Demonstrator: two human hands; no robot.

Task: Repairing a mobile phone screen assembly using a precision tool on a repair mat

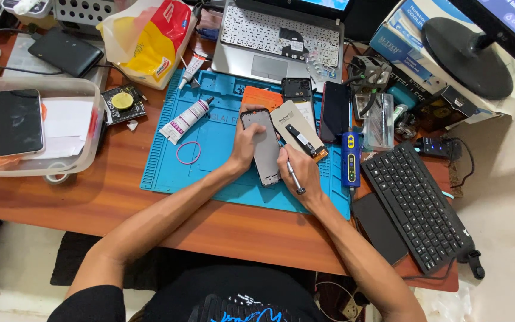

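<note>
On the blue mat (210, 161), both hands grip a phone frame (265, 149).

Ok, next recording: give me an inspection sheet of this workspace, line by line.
Surface: wooden desk with a blue repair mat on it.
Job's things: grey phone frame lying on the mat; thin metal tool.
Clutter: two glue tubes, a pink rubber band, clear tray holding a phone, open laptop, black keyboard, boxes.
Hands: left hand grips the frame's edge; right hand holds the tool against the frame.
Cables: black cable at the far left; more by the keyboard.
Surroundings: monitor stand on a box, pale floor.
</note>
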